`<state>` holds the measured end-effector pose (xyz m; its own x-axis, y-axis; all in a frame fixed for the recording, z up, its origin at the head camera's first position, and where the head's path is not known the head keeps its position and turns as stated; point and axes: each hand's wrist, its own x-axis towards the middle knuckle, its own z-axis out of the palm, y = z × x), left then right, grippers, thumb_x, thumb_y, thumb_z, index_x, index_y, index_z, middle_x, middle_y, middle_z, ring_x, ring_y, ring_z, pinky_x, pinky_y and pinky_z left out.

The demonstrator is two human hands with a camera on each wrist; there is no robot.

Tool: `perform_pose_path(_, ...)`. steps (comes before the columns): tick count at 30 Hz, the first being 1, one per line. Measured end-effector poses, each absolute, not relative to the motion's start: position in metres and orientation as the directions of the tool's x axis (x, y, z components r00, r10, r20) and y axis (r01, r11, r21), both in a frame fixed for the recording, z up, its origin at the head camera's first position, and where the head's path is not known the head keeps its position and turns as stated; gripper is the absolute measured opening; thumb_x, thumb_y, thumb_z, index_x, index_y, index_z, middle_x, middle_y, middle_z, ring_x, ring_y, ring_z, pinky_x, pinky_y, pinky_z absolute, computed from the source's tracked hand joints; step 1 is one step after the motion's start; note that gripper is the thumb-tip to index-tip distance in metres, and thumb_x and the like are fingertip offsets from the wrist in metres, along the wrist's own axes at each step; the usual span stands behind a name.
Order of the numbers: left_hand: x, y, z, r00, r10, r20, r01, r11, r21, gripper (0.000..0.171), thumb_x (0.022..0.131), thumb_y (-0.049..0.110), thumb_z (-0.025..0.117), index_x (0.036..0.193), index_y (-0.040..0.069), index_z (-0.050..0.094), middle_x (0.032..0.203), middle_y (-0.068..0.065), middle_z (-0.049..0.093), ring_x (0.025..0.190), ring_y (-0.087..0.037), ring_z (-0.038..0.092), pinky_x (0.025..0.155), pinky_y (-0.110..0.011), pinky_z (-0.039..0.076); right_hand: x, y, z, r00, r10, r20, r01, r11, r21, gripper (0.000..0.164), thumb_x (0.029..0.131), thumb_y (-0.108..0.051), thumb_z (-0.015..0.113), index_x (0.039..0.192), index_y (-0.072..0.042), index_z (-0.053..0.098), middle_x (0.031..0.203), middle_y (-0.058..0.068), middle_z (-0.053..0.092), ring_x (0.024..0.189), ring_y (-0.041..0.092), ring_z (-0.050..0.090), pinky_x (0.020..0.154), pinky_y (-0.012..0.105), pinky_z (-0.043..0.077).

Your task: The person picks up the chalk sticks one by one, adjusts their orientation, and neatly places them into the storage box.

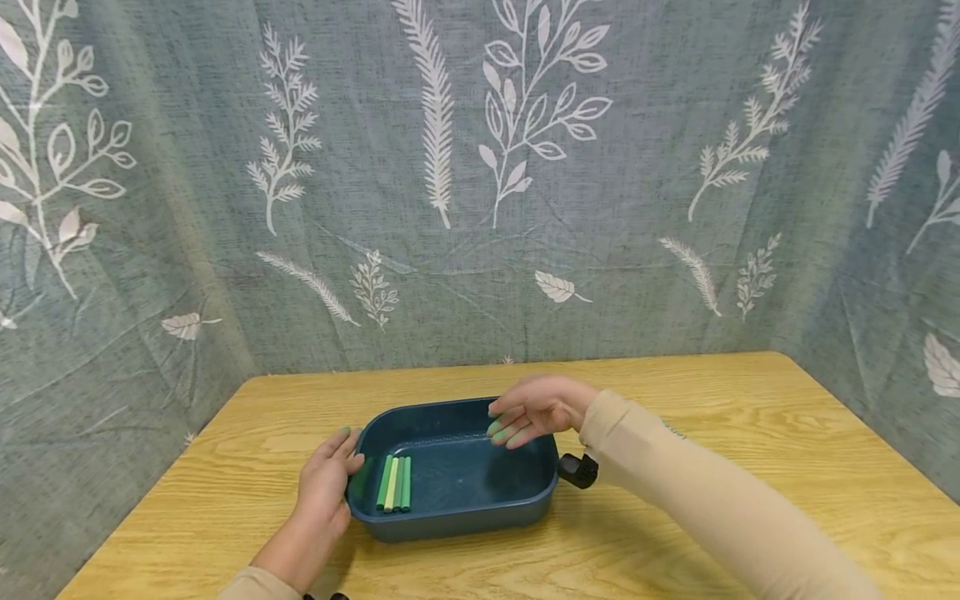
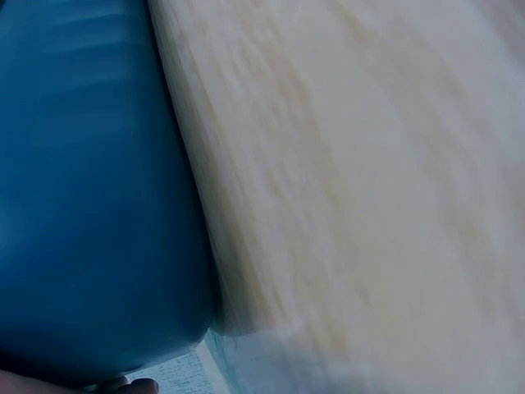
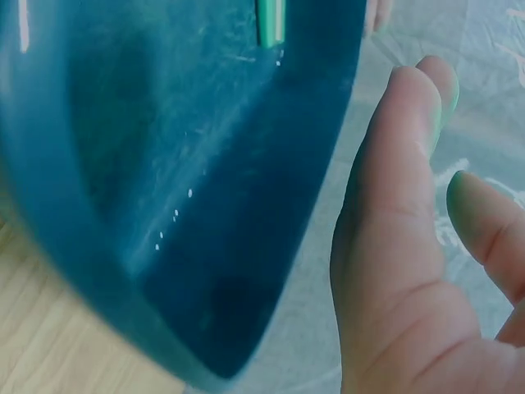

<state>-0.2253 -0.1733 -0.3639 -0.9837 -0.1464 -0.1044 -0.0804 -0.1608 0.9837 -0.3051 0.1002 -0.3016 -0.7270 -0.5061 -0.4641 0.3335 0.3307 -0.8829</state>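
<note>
A dark blue rectangular tray point(image 1: 457, 523) with rounded corners and raised walls stands on the table. On its floor near the left end lie several short green and pale yellow sticks point(image 1: 392, 487), side by side. My left hand point(image 1: 324, 481) holds the tray's left end, thumb over the rim and fingers along the outside. Only the tray's outer wall point(image 2: 90, 205) and a sliver of fingers point(image 2: 41, 384) show in the left wrist view. Above the tray's right end hovers my right hand point(image 1: 538, 407), palm turned inward, fingers loosely extended and holding nothing. Green marks colour its fingertips point(image 3: 467, 197).
The wooden table point(image 1: 750, 408) extends around the tray on every side. Partly hidden behind the right sleeve point(image 1: 697, 483) is a small teal thing point(image 1: 675, 431), too small to tell. Grey-green leaf-patterned cloth point(image 1: 465, 308) hangs behind the table and at both sides.
</note>
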Motion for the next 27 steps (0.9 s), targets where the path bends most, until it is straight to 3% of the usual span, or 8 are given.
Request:
perform_pose_path(9, -0.226, -0.174, -0.365, -0.983, -0.147, -0.11, -0.085, -0.167, 0.982, 0.058, 0.103, -0.004, 0.03, 0.153, -0.004, 0.0, 0.159, -0.022, 0.006, 0.146, -0.034, 0.0, 0.117, -0.044, 0.014, -0.302, 0.124, -0.297, -0.739, -0.516, -0.433, 0.303, 0.318, -0.898, 0.045, 0.104, -0.012, 0.044, 0.141, 0.013, 0.036, 0.129, 0.031, 0.053, 0.084, 0.018, 0.066, 0.084, 0.032, 0.055)
perform_pose_path(18, -0.227, -0.175, -0.364, -0.985, -0.139, -0.103, -0.079, -0.163, 0.983, 0.059, 0.103, -0.004, 0.029, 0.153, -0.004, -0.001, 0.159, -0.022, 0.005, 0.146, -0.034, -0.002, 0.117, -0.044, 0.013, -0.297, 0.146, -0.303, -0.769, -0.499, -0.4, 0.294, 0.28, -0.914, 0.043, 0.102, -0.011, 0.047, 0.134, 0.017, 0.043, 0.094, 0.012, 0.066, 0.077, 0.015, 0.066, 0.079, 0.03, 0.056)
perform_pose_path(27, -0.227, -0.176, -0.366, -0.986, -0.129, -0.102, -0.08, -0.167, 0.983, 0.058, 0.103, -0.004, 0.028, 0.153, -0.004, -0.003, 0.159, -0.022, 0.003, 0.146, -0.034, -0.003, 0.117, -0.045, 0.013, -0.29, 0.169, -0.303, -0.786, -0.495, -0.37, 0.278, 0.252, -0.927, 0.04, 0.101, -0.01, 0.048, 0.131, 0.015, 0.044, 0.09, 0.009, 0.065, 0.075, 0.014, 0.066, 0.077, 0.03, 0.056)
